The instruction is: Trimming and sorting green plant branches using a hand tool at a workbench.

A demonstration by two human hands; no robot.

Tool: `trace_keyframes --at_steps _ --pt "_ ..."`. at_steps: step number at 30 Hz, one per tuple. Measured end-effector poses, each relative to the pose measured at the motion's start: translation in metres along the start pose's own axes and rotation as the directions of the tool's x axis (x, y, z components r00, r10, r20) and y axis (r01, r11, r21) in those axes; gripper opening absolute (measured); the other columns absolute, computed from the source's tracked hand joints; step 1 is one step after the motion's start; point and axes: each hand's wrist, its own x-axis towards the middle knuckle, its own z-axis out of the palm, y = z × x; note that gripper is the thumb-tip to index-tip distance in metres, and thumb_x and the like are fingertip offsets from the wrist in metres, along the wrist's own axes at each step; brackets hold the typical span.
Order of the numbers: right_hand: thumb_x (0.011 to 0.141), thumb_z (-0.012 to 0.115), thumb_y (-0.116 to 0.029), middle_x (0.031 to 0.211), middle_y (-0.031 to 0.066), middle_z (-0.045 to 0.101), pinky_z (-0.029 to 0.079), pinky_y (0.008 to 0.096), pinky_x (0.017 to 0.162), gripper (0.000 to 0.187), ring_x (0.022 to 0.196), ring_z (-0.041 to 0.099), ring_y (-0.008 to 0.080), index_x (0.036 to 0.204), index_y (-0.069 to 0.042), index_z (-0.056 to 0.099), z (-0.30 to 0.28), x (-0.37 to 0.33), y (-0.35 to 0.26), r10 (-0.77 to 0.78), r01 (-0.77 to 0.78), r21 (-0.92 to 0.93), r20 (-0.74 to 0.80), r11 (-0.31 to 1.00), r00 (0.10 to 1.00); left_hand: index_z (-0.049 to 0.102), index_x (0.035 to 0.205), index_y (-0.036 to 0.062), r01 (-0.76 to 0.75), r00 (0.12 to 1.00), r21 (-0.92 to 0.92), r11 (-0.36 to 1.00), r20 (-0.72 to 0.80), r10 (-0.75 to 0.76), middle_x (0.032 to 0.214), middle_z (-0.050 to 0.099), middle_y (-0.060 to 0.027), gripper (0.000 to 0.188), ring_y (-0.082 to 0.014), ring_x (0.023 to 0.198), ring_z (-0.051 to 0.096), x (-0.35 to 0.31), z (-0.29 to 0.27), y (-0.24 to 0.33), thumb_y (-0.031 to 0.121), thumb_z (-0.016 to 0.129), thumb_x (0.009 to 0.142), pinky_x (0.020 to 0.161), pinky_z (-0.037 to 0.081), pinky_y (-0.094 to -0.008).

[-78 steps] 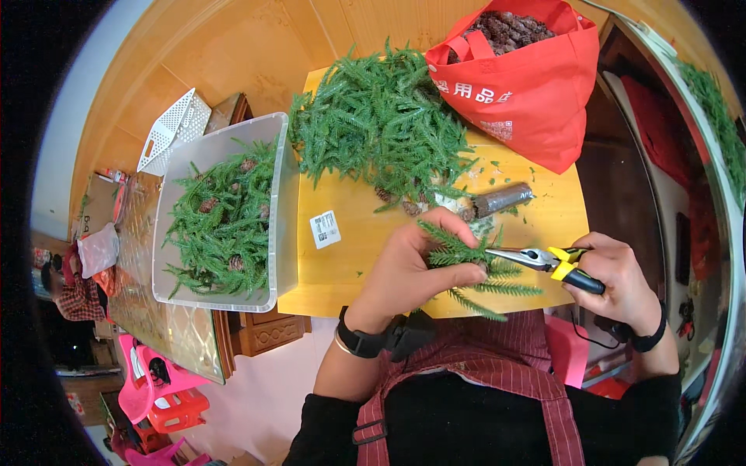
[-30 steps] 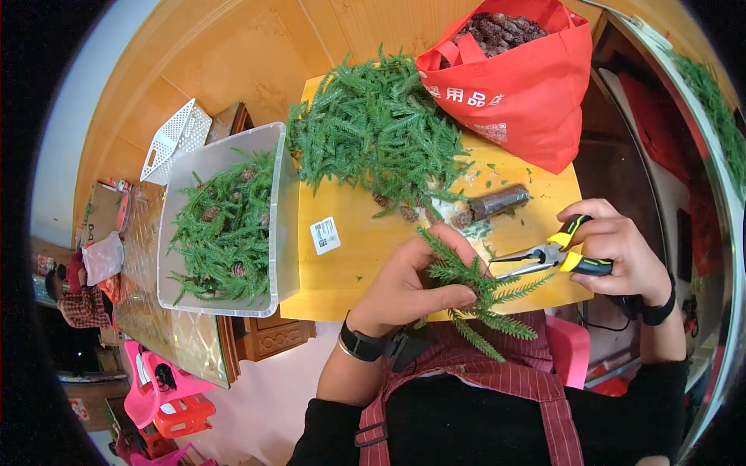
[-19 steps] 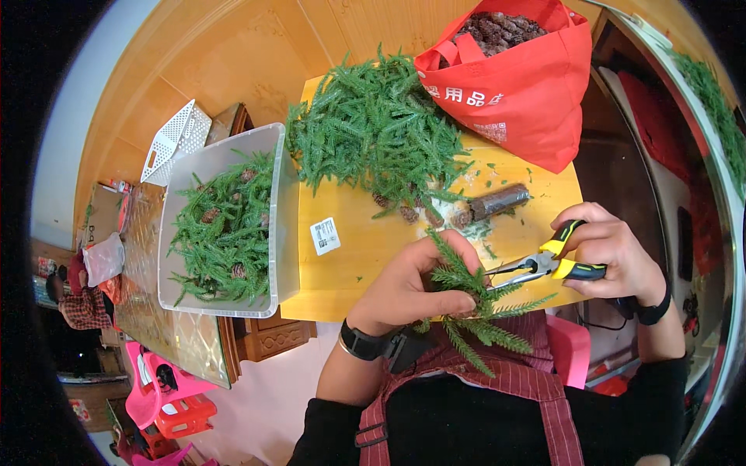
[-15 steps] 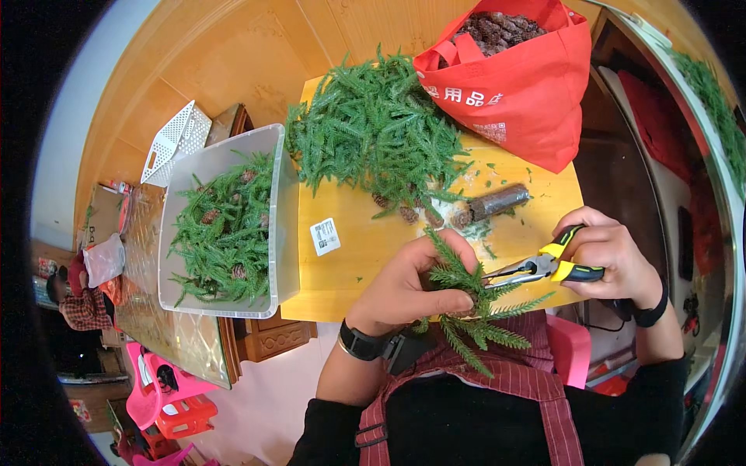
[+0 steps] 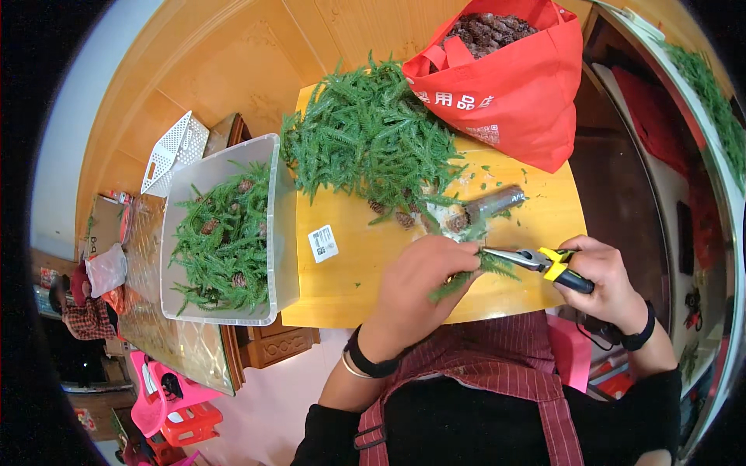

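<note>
My left hand (image 5: pixel 416 283), back upward, is closed around an artificial green pine sprig (image 5: pixel 448 288); its needles stick out below the fingers and to their right. My right hand (image 5: pixel 610 279) grips a pair of pliers (image 5: pixel 530 258) with yellow and black handles. The long jaws reach left to my left fingertips and the sprig; what lies between their tips is hidden. Just beyond, a dark roll in clear plastic (image 5: pixel 497 202) lies beside small pine cones (image 5: pixel 405 220). A heap of green pine sprigs (image 5: pixel 365 132) covers the far part of the yellow board (image 5: pixel 342 287).
On the left stands a translucent plastic bin (image 5: pixel 285 241) holding sprigs with pine cones. A red bag (image 5: pixel 513 101) full of pine cones sits at the far right. A white label (image 5: pixel 323 243) lies on the board. Farther left are a white basket (image 5: pixel 175 155) and pink stools (image 5: pixel 151 404).
My left hand has turned over with the sprig, so its back now faces up and most of the sprig is covered. The pliers have tilted, with their handles lower.
</note>
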Motion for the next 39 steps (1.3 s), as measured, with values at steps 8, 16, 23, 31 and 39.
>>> trace_keyframes --at_steps 8,16,23,31,39 --pt "0.066 0.069 -0.01 0.063 0.0108 0.055 0.043 0.038 0.082 0.015 0.074 0.058 0.0305 0.07 -0.002 0.057 -0.009 0.004 0.001 -0.005 -0.001 0.102 0.053 0.995 0.999 0.052 0.096 0.0032 0.403 0.911 -0.508 0.761 0.146 -0.385 0.091 0.057 -0.0059 0.031 -0.0146 0.087 0.056 -0.008 0.0 0.003 -0.004 0.067 0.07 0.075 0.045 -0.0267" --pt "0.063 0.067 -0.015 0.073 0.0084 0.058 0.04 0.041 0.082 0.017 0.098 0.052 0.0326 0.066 -0.001 0.057 -0.013 0.014 0.01 -0.068 0.032 0.235 0.15 0.972 0.986 0.046 0.108 0.0039 0.514 0.84 -0.758 0.401 0.349 -0.416 0.092 0.054 -0.003 0.044 -0.0116 0.09 0.054 -0.007 -0.004 0.0 -0.008 0.065 0.069 0.077 0.045 -0.0254" --pt "0.063 0.069 -0.014 0.072 0.0067 0.058 0.041 0.039 0.08 0.016 0.096 0.053 0.0307 0.064 -0.003 0.057 -0.01 0.017 0.016 -0.144 0.119 0.195 0.122 0.974 0.982 0.049 0.11 0.0003 0.614 0.739 -0.767 0.186 0.477 -0.476 0.101 0.055 -0.005 0.05 -0.0134 0.09 0.055 -0.01 0.001 -0.001 0.007 0.071 0.066 0.082 0.044 -0.0275" --pt "0.062 0.069 -0.013 0.071 0.0061 0.058 0.043 0.0372 0.076 0.014 0.091 0.055 0.0291 0.065 -0.003 0.059 -0.01 0.013 0.016 -0.145 0.133 0.15 0.074 0.98 0.987 0.052 0.106 -0.0002 0.681 0.659 -0.724 0.11 0.541 -0.523 0.102 0.056 -0.0058 0.046 -0.0147 0.093 0.056 -0.012 0.002 -0.002 0.008 0.07 0.065 0.084 0.044 -0.0285" --pt "0.062 0.07 -0.015 0.071 0.0067 0.058 0.043 0.0383 0.076 0.017 0.09 0.055 0.0301 0.063 -0.004 0.057 -0.006 0.016 0.022 -0.181 0.166 0.183 0.068 0.969 0.981 0.046 0.088 0.0055 0.613 0.707 -0.79 0.003 0.546 -0.45 0.081 0.05 -0.004 0.034 -0.018 0.078 0.056 -0.017 0.008 -0.006 0.009 0.072 0.066 0.066 0.05 -0.0318"
